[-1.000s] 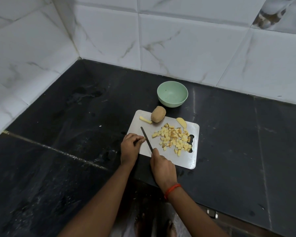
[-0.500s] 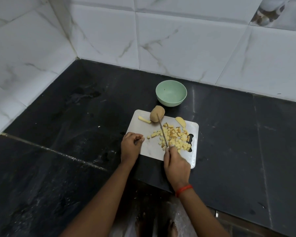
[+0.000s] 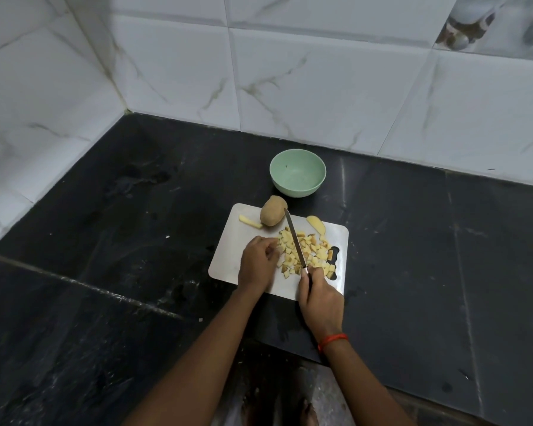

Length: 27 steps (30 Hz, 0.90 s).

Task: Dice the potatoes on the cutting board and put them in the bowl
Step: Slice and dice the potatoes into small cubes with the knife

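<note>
A steel cutting board (image 3: 240, 244) lies on the black counter. A heap of diced potato (image 3: 311, 253) covers its right half. My right hand (image 3: 320, 299) grips a knife (image 3: 294, 238) whose blade lies across the heap, tip near a whole unpeeled potato (image 3: 272, 210) at the board's far edge. My left hand (image 3: 257, 265) has curled fingers at the left side of the heap, touching the dice. A potato strip (image 3: 250, 222) and a peeled slice (image 3: 317, 224) lie at the far corners. The pale green bowl (image 3: 298, 173) stands behind the board with nothing in it.
The black stone counter (image 3: 136, 272) meets white marble-look tiled walls (image 3: 320, 81) at the back and left. Its front edge runs under my right forearm. Wet patches mark the counter left of the bowl.
My right hand has swung the knife from the board's left part onto the diced heap. My left hand has moved right from the board's left edge to the heap.
</note>
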### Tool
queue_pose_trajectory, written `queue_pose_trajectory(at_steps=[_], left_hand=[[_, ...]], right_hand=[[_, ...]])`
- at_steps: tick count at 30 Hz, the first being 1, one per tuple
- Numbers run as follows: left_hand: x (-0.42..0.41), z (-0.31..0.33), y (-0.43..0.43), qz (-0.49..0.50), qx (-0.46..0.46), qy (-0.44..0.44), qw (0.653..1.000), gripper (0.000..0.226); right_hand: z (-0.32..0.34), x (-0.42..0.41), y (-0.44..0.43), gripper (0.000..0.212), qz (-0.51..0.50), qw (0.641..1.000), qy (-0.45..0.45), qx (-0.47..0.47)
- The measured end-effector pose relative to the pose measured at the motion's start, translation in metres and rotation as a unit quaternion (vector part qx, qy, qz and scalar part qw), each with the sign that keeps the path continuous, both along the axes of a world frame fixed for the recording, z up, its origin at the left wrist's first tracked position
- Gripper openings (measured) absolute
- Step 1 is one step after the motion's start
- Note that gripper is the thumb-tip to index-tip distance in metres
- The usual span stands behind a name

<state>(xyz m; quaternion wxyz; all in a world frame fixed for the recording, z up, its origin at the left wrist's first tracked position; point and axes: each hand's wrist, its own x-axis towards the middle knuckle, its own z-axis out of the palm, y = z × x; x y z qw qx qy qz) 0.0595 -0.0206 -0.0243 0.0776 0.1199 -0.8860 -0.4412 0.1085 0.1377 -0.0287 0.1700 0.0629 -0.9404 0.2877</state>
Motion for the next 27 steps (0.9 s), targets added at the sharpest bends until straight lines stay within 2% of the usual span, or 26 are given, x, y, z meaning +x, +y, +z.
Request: queue_pose_trajectory(at_steps=[4, 8, 13, 18, 23, 27], left_hand=[[-0.018, 0.013, -0.025, 0.042, -0.069, 0.045, 0.996, 0.025], [-0.039, 0.016, -0.05, -0.029, -0.183, 0.041, 0.982, 0.033], [-0.041, 0.009, -0.066, -0.053, -0.245, 0.015, 0.968, 0.017], [-0.014, 0.001, -0.059, -0.049, -0.222, 0.005, 0.974, 0.019], [0.029, -0.018, -0.048, -0.004, -0.116, 0.043, 0.992, 0.028], [0.036, -0.021, -0.048, 0.033, -0.09, 0.058, 0.994, 0.021]], right_hand=[[-0.001, -0.001, 0.0, 0.021, -0.002, 1.0, 0.005, 0.001], [-0.003, -0.001, 0.0, 0.021, -0.001, 1.0, 0.0, -0.005], [-0.002, -0.001, 0.0, 0.019, 0.001, 1.0, -0.003, -0.007], [-0.002, 0.0, 0.001, 0.017, 0.007, 1.0, 0.0, -0.004], [0.004, 0.003, -0.001, 0.017, 0.025, 1.0, -0.003, -0.006], [0.015, 0.016, -0.027, 0.019, 0.072, 0.997, -0.011, 0.001]])
